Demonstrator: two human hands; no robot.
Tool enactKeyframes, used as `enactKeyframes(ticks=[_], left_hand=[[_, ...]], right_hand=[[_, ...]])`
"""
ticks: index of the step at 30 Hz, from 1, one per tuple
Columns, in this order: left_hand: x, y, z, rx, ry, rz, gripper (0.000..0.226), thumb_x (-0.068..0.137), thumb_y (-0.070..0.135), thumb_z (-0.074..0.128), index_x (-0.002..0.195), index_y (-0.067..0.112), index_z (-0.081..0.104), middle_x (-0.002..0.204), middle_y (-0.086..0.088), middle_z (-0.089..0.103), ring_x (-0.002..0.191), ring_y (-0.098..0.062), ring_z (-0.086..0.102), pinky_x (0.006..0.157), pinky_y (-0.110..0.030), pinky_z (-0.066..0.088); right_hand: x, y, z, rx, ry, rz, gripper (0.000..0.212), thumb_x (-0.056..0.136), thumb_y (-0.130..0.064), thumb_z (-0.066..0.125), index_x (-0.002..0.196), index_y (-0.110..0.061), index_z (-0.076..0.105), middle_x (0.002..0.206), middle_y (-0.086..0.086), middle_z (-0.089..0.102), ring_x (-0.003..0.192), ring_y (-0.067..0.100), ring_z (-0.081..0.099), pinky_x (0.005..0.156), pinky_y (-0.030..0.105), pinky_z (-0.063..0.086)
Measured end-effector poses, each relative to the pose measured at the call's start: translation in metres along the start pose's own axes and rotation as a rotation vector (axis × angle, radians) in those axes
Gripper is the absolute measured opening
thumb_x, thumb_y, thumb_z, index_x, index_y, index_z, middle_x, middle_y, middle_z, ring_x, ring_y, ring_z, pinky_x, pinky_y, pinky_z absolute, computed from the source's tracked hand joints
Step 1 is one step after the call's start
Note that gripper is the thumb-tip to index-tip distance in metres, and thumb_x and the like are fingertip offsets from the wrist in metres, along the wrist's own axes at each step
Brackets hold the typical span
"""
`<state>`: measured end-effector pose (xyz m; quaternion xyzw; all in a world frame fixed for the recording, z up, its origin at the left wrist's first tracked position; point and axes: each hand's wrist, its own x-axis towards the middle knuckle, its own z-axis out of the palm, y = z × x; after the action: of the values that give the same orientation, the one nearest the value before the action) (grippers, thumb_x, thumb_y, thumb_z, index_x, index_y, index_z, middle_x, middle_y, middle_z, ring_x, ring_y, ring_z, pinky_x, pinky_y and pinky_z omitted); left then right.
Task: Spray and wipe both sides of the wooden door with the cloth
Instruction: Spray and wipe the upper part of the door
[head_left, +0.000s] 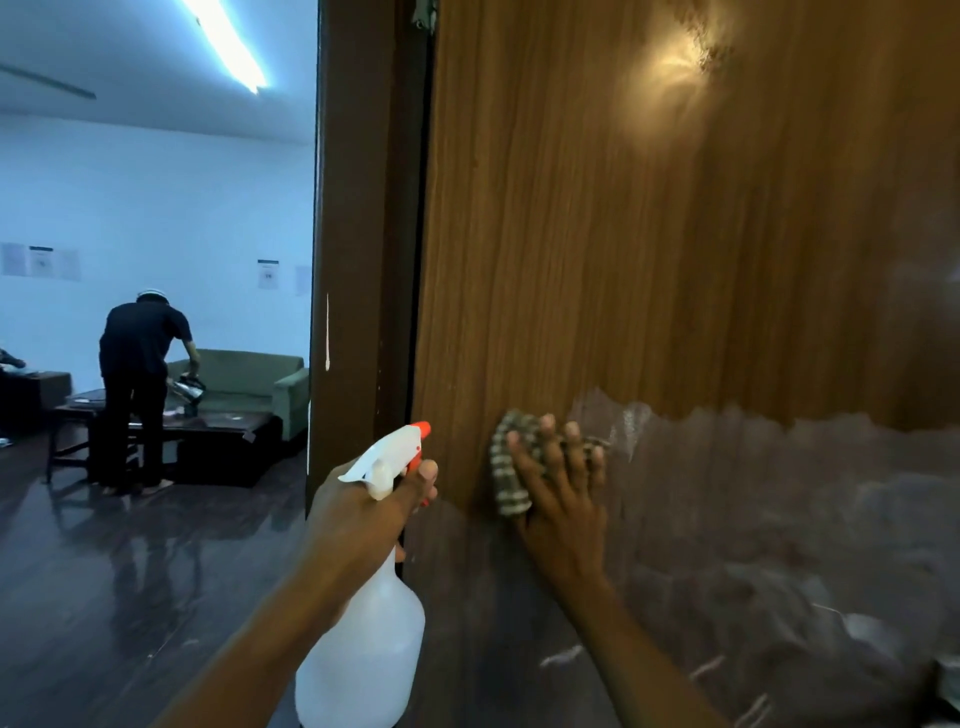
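Note:
The wooden door (649, 249) fills the right side of the view, brown with vertical grain; its lower half shows a dull wet film with streaks. My right hand (558, 483) presses a checked cloth (511, 467) flat against the door near its left edge, fingers spread over the cloth. My left hand (358, 512) grips the neck of a white spray bottle (363, 639) with an orange nozzle, held upright just left of the door's edge, a finger resting by the trigger.
The dark door frame (353, 260) stands left of the door. Through the opening lies a glossy dark floor (104, 571). A person in dark clothes (137, 384) bends over a low dark table (208, 426) beside a green sofa (249, 384).

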<state>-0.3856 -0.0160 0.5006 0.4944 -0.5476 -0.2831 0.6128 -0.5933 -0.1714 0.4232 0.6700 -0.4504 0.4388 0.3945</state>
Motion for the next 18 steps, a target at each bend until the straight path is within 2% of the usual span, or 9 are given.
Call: enactKeyframes(ticks=[3, 5, 6, 7, 10, 12, 15, 18], left_hand=[[0.0, -0.002, 0.008, -0.013, -0.01, -0.039, 0.045, 0.069, 0.048, 0.062, 0.107, 0.025, 0.053, 0.091, 0.004, 0.067, 0.084, -0.013, 0.063, 0.055, -0.02, 0.045], [0.001, -0.002, 0.014, -0.013, -0.006, -0.055, 0.043, 0.068, 0.048, 0.062, 0.104, 0.027, 0.051, 0.088, 0.008, 0.064, 0.081, -0.011, 0.061, 0.055, -0.019, 0.043], [0.002, -0.002, 0.018, -0.019, -0.003, -0.057, 0.041, 0.068, 0.047, 0.063, 0.102, 0.027, 0.052, 0.086, 0.009, 0.064, 0.079, -0.01, 0.061, 0.055, -0.02, 0.045], [0.004, -0.002, 0.022, -0.027, -0.004, -0.057, 0.042, 0.067, 0.048, 0.063, 0.102, 0.027, 0.054, 0.085, 0.009, 0.066, 0.079, -0.011, 0.062, 0.056, -0.024, 0.049], [0.009, -0.006, 0.037, -0.025, -0.029, -0.065, 0.046, 0.075, 0.045, 0.065, 0.115, 0.024, 0.057, 0.095, 0.004, 0.069, 0.087, -0.013, 0.064, 0.066, -0.034, 0.056], [0.009, -0.008, 0.047, -0.015, -0.033, -0.085, 0.056, 0.075, 0.046, 0.065, 0.123, 0.022, 0.052, 0.106, 0.001, 0.065, 0.094, -0.016, 0.061, 0.075, -0.037, 0.056], [0.009, -0.013, 0.059, -0.065, -0.075, -0.087, 0.065, 0.059, 0.056, 0.064, 0.113, 0.02, 0.058, 0.099, 0.0, 0.069, 0.092, -0.019, 0.065, 0.068, -0.037, 0.056], [0.011, -0.015, 0.073, -0.06, -0.102, -0.067, 0.049, 0.07, 0.054, 0.062, 0.109, 0.025, 0.06, 0.097, 0.002, 0.07, 0.085, -0.018, 0.065, 0.065, -0.036, 0.056]], right_hand=[[0.043, 0.005, -0.011, -0.036, 0.056, 0.264, 0.066, 0.091, -0.044, 0.046, 0.153, -0.024, 0.032, 0.162, 0.012, 0.018, 0.149, 0.036, 0.014, 0.116, 0.061, 0.017], [0.072, -0.006, -0.02, 0.002, 0.092, 0.37, 0.067, 0.092, -0.046, 0.041, 0.154, -0.025, 0.027, 0.163, 0.01, 0.013, 0.151, 0.034, 0.008, 0.118, 0.059, 0.011], [0.081, -0.012, -0.021, 0.024, 0.086, 0.346, 0.068, 0.092, -0.046, 0.041, 0.155, -0.025, 0.027, 0.163, 0.009, 0.012, 0.151, 0.033, 0.007, 0.119, 0.058, 0.008], [0.084, -0.017, -0.019, 0.028, 0.07, 0.248, 0.069, 0.091, -0.047, 0.044, 0.154, -0.026, 0.028, 0.163, 0.009, 0.012, 0.151, 0.033, 0.007, 0.119, 0.057, 0.007], [0.053, -0.02, -0.006, 0.024, 0.034, -0.188, 0.063, 0.093, -0.047, 0.053, 0.15, -0.027, 0.037, 0.161, 0.007, 0.024, 0.15, 0.032, 0.015, 0.119, 0.057, 0.012], [0.014, -0.004, 0.002, 0.037, 0.002, -0.258, 0.06, 0.095, -0.048, 0.055, 0.148, -0.026, 0.04, 0.159, 0.005, 0.028, 0.149, 0.031, 0.018, 0.118, 0.056, 0.017], [-0.021, 0.038, 0.0, -0.003, 0.005, -0.087, 0.053, 0.1, -0.047, 0.041, 0.149, -0.025, 0.04, 0.16, 0.008, 0.026, 0.148, 0.034, 0.022, 0.114, 0.06, 0.025], [-0.004, 0.072, -0.008, -0.046, 0.056, 0.181, 0.055, 0.1, -0.042, 0.03, 0.15, -0.021, 0.036, 0.159, 0.014, 0.026, 0.147, 0.038, 0.021, 0.112, 0.063, 0.024]])
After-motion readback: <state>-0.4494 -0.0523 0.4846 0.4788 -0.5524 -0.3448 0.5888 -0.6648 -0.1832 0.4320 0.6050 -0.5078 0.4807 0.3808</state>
